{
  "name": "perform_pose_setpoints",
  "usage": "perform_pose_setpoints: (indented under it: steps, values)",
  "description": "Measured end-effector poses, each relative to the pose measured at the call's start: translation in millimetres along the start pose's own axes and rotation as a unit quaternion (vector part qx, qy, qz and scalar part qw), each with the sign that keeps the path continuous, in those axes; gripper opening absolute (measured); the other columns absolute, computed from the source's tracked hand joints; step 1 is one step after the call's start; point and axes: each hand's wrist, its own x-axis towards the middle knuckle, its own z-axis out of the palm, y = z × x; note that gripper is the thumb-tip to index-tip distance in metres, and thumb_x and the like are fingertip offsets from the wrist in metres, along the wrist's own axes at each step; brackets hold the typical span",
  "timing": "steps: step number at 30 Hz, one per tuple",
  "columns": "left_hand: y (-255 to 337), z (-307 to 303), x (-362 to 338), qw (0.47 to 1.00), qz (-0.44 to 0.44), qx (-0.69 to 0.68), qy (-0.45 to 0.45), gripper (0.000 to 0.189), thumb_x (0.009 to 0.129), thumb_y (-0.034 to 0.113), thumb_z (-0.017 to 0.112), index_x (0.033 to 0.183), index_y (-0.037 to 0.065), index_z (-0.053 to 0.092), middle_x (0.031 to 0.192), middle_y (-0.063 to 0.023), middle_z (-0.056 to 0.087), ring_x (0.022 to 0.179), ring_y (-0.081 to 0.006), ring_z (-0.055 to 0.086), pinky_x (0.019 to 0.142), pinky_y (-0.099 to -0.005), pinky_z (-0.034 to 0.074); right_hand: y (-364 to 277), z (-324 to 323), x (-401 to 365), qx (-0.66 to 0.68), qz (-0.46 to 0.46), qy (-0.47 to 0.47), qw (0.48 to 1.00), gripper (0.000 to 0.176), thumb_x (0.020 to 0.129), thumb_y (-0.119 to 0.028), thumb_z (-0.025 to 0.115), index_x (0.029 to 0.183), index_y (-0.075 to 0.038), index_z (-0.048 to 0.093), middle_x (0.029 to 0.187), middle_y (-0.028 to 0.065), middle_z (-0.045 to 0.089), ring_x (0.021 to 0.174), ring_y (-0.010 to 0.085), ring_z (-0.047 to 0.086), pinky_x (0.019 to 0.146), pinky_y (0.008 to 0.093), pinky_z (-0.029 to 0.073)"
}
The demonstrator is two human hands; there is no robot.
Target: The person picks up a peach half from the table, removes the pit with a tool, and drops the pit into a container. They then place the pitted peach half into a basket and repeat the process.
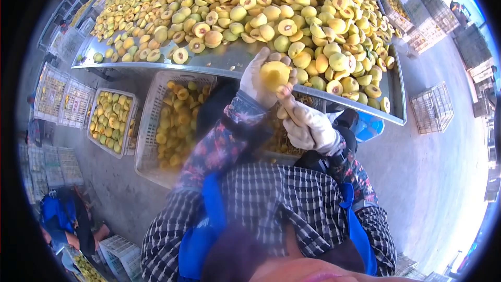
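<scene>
In my gloved left hand sits a yellow peach half, with the fingers curled round it just over the table's near edge. My right hand, also in a pale glove, is closed on a slim light-brown handle of a pitting tool. The tool's upper end meets the lower side of the fruit. A reddish-brown lump, perhaps a peach pit, shows at that point. How far the tool goes into the flesh is hidden.
Halved peaches are heaped on a metal table ahead. Below it stands a crate of peach pieces; another full crate is farther left. An empty-looking crate stands right. A person sits at lower left.
</scene>
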Motion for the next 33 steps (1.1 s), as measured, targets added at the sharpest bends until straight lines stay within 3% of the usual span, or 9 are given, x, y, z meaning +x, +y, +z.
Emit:
perform_pose_setpoints:
  steps: [2,4,6,10,14,25,27,29,33]
  values:
    - [5.1,-6.2,-17.2,0.944,0.155,0.287,0.043,0.026,0.095,0.022,0.058,0.104,-0.002,0.058,0.099,-0.0195,0.065,0.089,-0.0318,0.065,0.079,-0.0422,0.054,9.7,-34.4,-13.2,-0.302,-0.057,0.005,0.952,0.038,0.098,-0.035,0.051,0.119,-0.003,0.050,0.085,0.0072,0.049,0.053,0.0153,0.046,0.048,0.0278,0.038]
    - [33.6,17.2,-48.7,0.855,0.184,0.470,0.121,0.024,0.095,0.017,0.058,0.103,-0.005,0.061,0.098,-0.0191,0.067,0.089,-0.0272,0.066,0.083,-0.0375,0.053,10.0,-75.7,-14.5,-0.732,-0.206,-0.024,0.649,0.041,0.097,-0.031,0.052,0.126,-0.002,0.049,0.109,0.0154,0.056,0.068,0.0229,0.060,0.061,0.0334,0.050]
    - [58.9,29.0,-93.6,0.750,0.115,0.624,0.185,0.025,0.095,0.020,0.057,0.104,0.000,0.067,0.099,-0.0175,0.069,0.092,-0.0277,0.066,0.085,-0.0357,0.051,12.3,-52.8,-35.4,-0.762,-0.105,0.016,0.639,0.036,0.095,-0.024,0.054,0.123,-0.002,0.050,0.098,0.0187,0.060,0.079,0.0294,0.063,0.070,0.0369,0.051]
    - [121.2,16.6,-151.7,0.066,0.069,0.954,0.283,0.049,0.084,0.049,0.065,0.121,0.017,0.062,0.121,-0.0169,0.060,0.117,-0.0343,0.053,0.103,-0.0444,0.039,9.8,-36.1,-47.5,-0.784,-0.026,0.050,0.618,0.034,0.094,-0.022,0.055,0.121,-0.002,0.050,0.092,0.0201,0.065,0.087,0.0354,0.065,0.075,0.0396,0.051]
    - [182.3,4.4,-95.3,0.275,0.119,0.905,0.302,0.054,0.088,0.046,0.063,0.125,0.008,0.057,0.123,-0.0176,0.059,0.106,-0.0315,0.061,0.092,-0.0395,0.048,14.3,-51.6,-31.8,-0.751,-0.019,0.083,0.655,0.034,0.094,-0.022,0.055,0.121,-0.002,0.049,0.090,0.0225,0.065,0.087,0.0385,0.065,0.074,0.0420,0.050]
    - [241.2,-80.4,68.8,0.140,0.024,0.937,0.320,0.040,0.086,0.032,0.058,0.123,0.018,0.057,0.113,-0.0138,0.063,0.109,-0.0368,0.060,0.093,-0.0458,0.049,23.8,-42.4,-17.8,-0.725,-0.017,0.081,0.684,0.035,0.094,-0.023,0.055,0.121,-0.002,0.049,0.089,0.0244,0.065,0.088,0.0401,0.064,0.075,0.0444,0.050]
    - [236.5,-49.4,51.4,0.265,0.038,0.926,0.265,0.028,0.086,0.030,0.063,0.107,0.011,0.065,0.092,-0.0104,0.067,0.086,-0.0317,0.065,0.084,-0.0391,0.052,21.7,-39.9,-22.9,-0.739,-0.052,0.076,0.668,0.035,0.093,-0.023,0.056,0.120,-0.002,0.050,0.089,0.0242,0.065,0.088,0.0397,0.065,0.076,0.0438,0.050]
    - [208.7,-46.9,36.4,0.704,0.254,0.613,0.254,0.025,0.090,0.032,0.062,0.107,0.013,0.063,0.091,-0.0050,0.066,0.079,-0.0233,0.063,0.074,-0.0326,0.053,16.0,-33.8,-18.8,-0.759,-0.124,0.058,0.636,0.034,0.093,-0.022,0.057,0.119,-0.001,0.051,0.090,0.0237,0.065,0.089,0.0391,0.065,0.076,0.0430,0.050]
    - [144.4,-9.8,-8.4,0.934,0.157,0.302,0.113,0.030,0.092,0.037,0.062,0.113,0.016,0.055,0.096,-0.0028,0.062,0.080,-0.0189,0.061,0.062,-0.0278,0.051,7.4,-22.8,4.0,-0.683,-0.123,0.168,0.700,0.021,0.089,-0.007,0.057,0.109,0.000,0.059,0.108,0.0205,0.062,0.095,0.0354,0.064,0.082,0.0372,0.050]
